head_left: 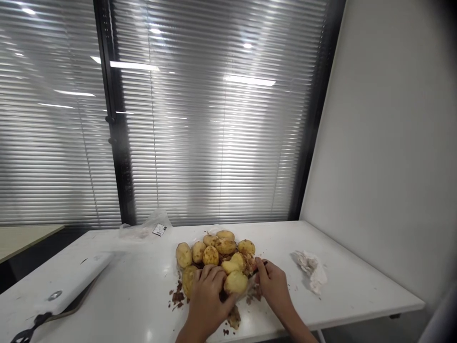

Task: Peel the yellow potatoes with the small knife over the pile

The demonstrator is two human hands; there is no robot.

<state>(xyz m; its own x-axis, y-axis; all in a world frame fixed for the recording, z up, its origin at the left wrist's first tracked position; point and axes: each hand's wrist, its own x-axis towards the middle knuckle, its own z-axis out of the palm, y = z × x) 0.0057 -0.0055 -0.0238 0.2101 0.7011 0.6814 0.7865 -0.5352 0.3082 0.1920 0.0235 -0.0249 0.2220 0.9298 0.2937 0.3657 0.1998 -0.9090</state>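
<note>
My left hand [209, 295] is closed around a pale, mostly peeled potato [236, 283], its thumb underneath and fingers at the side. To the right, my right hand [273, 281] grips a thin dark-handled tool [254, 272] whose tip points toward that potato; whether it is a peeler or a knife I cannot tell. Behind both hands lies a heap of potatoes [210, 256], several with brown skin and some looking peeled. Brown peelings [177, 296] are scattered beside and under the heap, and a longer peel [234, 317] lies below the held potato.
A crumpled white tissue [311, 270] lies on the white table [143, 286] to the right. At the back left is a clear plastic bag [148, 226] with a label. A white panel with a cable [76, 305] is at the left. Blinds and a wall border the table.
</note>
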